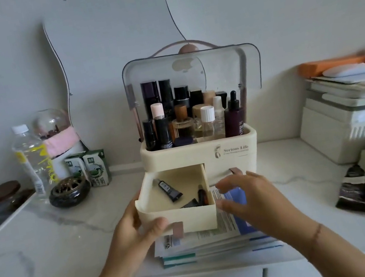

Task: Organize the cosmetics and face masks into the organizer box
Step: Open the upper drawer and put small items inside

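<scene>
A cream organizer box (233, 153) stands on the marble counter with its clear lid raised. Several bottles (187, 118) fill its top tray. Its left drawer (195, 219) is pulled far out, and my left hand (134, 232) grips the drawer's front left corner. Inside lie a black tube (169, 189) and a small dark bottle (202, 196). My right hand (248, 197) hovers just right of the drawer, fingers relaxed, holding nothing. A stack of face mask packets (227, 235) lies under the drawer and my right hand.
Two dark tubes (361, 192) lie on the counter at the right, near a white box and stacked items (353, 118). At the left stand a water bottle (31, 157), milk cartons (95, 168), a dark incense burner (69, 191) and a tray (3, 218).
</scene>
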